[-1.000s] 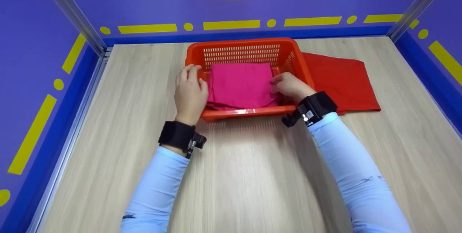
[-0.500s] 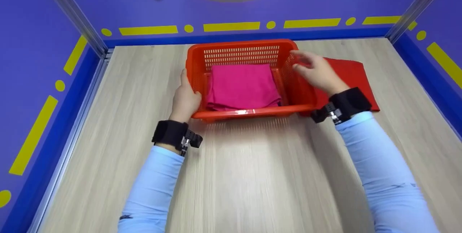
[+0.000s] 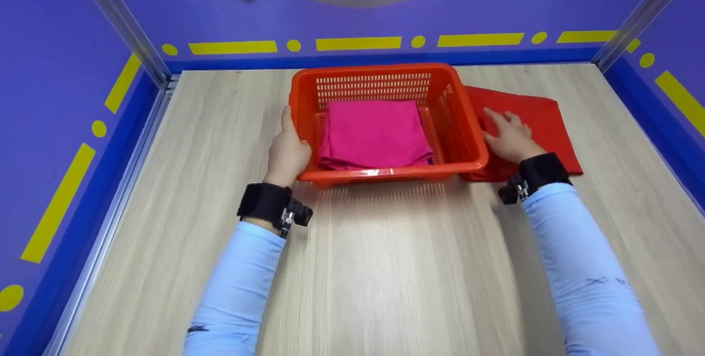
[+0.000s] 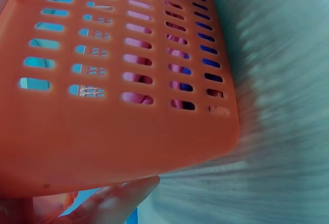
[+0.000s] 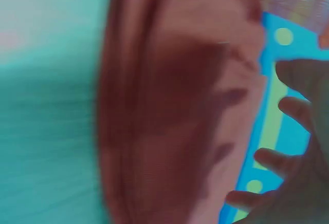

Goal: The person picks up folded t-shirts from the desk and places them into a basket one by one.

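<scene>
An orange-red plastic basket (image 3: 380,173) with slotted walls stands at the back of the table. Inside it lies a folded pink cloth (image 3: 377,133); a bit of dark blue shows beneath its front right corner. At the basket's left side my left hand (image 3: 287,155) holds the wall, thumb at the rim and fingers along the outside. In the left wrist view, fingertips (image 4: 128,196) show beyond the wall. Over the folded red cloth (image 3: 542,130), right of the basket, my right hand (image 3: 512,138) has its fingers spread and grips nothing. Whether it touches the cloth I cannot tell.
The wood-grain table (image 3: 369,268) extends in front of the basket. A blue-purple printed wall (image 3: 363,20) closes off the back, with more walls left and right. Part of the red cloth goes out of sight behind the basket's right side.
My right hand has left the pink cloth, passed over the basket's right rim and come down over the red cloth. My left hand has shifted from the left rim to the outside of that wall.
</scene>
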`<action>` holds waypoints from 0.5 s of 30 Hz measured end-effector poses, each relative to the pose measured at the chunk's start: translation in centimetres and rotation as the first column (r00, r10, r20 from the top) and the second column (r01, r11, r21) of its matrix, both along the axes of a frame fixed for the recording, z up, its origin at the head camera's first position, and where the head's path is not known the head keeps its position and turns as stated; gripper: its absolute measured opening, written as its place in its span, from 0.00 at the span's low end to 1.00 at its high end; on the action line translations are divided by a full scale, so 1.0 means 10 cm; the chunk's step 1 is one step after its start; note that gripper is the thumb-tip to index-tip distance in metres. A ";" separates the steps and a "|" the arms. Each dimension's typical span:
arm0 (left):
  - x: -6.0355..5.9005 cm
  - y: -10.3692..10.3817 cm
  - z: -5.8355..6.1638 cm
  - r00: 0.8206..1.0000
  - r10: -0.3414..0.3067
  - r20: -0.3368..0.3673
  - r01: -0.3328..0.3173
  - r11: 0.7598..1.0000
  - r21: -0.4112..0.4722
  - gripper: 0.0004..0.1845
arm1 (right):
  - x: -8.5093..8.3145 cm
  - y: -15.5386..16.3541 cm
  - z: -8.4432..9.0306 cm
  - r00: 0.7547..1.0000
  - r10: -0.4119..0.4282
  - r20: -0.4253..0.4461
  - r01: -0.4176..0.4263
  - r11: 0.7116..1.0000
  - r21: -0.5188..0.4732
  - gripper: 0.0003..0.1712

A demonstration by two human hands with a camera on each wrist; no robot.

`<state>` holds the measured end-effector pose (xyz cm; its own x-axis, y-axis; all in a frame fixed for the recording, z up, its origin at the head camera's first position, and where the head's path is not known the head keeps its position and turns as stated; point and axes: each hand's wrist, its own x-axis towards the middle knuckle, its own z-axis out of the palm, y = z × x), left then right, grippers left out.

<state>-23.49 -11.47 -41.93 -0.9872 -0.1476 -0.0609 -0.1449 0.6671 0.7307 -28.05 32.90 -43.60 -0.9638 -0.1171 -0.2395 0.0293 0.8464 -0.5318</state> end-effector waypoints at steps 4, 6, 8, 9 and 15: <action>0.00 0.00 0.00 1.000 0.000 -0.004 0.000 1.000 0.003 0.44 | 0.04 0.04 -0.12 0.990 0.021 0.137 -0.028 0.998 0.052 0.48; 0.00 -0.01 0.00 1.000 0.002 -0.008 -0.002 1.000 0.004 0.44 | 0.04 0.04 -0.15 0.986 0.017 0.165 -0.030 0.997 0.076 0.49; 0.01 -0.01 -0.01 1.000 0.005 -0.012 -0.005 1.000 0.007 0.44 | 0.05 0.04 -0.17 0.985 0.016 0.170 -0.032 0.995 0.093 0.49; 0.01 -0.01 -0.01 1.000 0.004 -0.014 -0.004 1.000 0.004 0.44 | 0.05 0.04 -0.17 0.986 0.023 0.165 -0.040 0.994 0.100 0.48; 0.02 -0.01 -0.01 1.000 -0.006 -0.021 0.006 1.000 -0.001 0.44 | 0.09 0.08 -0.15 0.990 0.076 0.119 -0.092 0.986 0.138 0.45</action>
